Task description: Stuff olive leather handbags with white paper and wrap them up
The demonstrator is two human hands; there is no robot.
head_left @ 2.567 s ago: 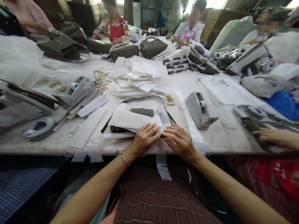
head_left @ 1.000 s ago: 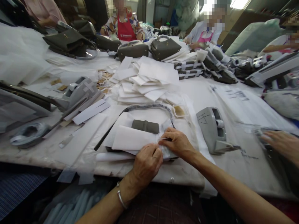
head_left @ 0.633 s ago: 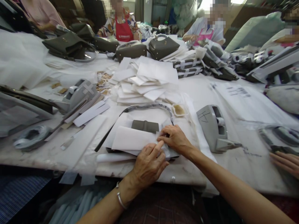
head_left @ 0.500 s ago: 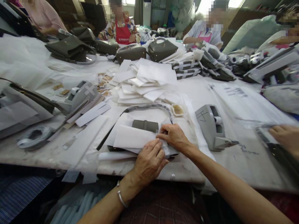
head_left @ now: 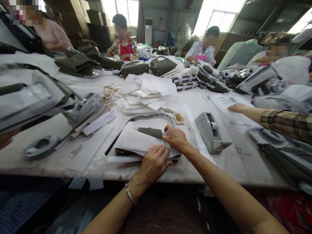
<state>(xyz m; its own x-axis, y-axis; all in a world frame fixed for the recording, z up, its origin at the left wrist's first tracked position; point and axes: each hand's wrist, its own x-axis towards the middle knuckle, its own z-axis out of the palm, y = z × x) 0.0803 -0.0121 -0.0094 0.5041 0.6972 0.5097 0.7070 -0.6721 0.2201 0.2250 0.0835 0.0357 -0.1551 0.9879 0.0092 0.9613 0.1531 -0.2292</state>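
A dark olive handbag lies on the table in front of me, largely hidden under a white sheet. Its wrapped handle arches away from me, and a dark olive tab shows above the sheet. My left hand rests on the sheet's right part, fingers laid out flat and pressing down. Just beyond it, my right hand has thumb and fingers pinched together at the tab's right end. What sits between those fingertips is too small to make out.
A grey tape dispenser stands to the right, near a small dish. White sheets are heaped behind the bag. A co-worker's hand touches plastic sleeves at right. A wrapped coil lies left, near another tape dispenser.
My view has tipped upward. My right hand has shifted slightly along the tab's end, while my left stays on the sheet. At right, a co-worker's hand now reaches over the plastic sleeves.
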